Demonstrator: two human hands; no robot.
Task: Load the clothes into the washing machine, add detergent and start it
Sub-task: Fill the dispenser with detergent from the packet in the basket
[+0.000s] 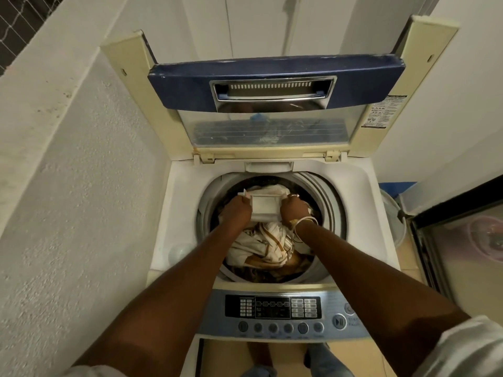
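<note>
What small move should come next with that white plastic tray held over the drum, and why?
Probably carry the white rectangular plastic tray up to the empty white slot at the tub's back rim and slide it in. The left hand and right hand grip its two ends above the striped cream clothes in the drum, and the lid stands open.

Beside the round play/pause button (pixel 339 321) on the washing machine's control panel (pixel 275 311), the letters "STA" and "PAU" can be read. The printing on the lid's sticker (pixel 383 111) is too small to read.
</note>
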